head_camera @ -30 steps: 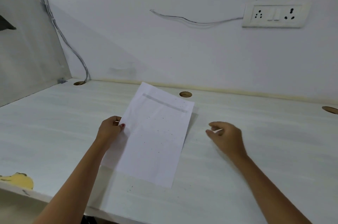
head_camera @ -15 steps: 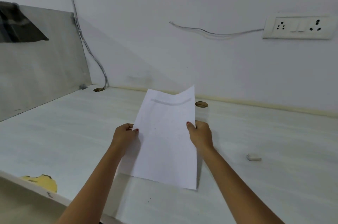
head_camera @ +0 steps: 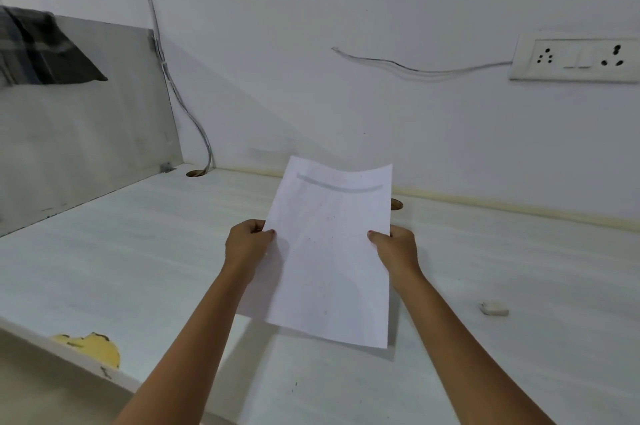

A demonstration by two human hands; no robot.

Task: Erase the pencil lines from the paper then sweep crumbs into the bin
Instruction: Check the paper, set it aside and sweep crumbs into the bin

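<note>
A white sheet of paper (head_camera: 329, 251) is lifted off the white desk (head_camera: 138, 251), curved slightly, with a grey smudged band near its top edge and small dark specks on it. My left hand (head_camera: 247, 244) pinches its left edge and my right hand (head_camera: 394, 246) pinches its right edge. A small white eraser (head_camera: 494, 308) lies on the desk to the right, apart from both hands. No bin is in view.
A grey side panel (head_camera: 86, 133) stands at the left with a dark cloth (head_camera: 41, 46) over it. Cable holes (head_camera: 195, 173) sit along the back, a cable running up the wall. A socket plate (head_camera: 576, 57) is on the wall. The desk's front-left edge is chipped yellow (head_camera: 93, 348).
One second ago the paper lay on the desk under my left hand, my right hand at the eraser. Now the eraser lies on the desk and both hands hold the raised paper.
</note>
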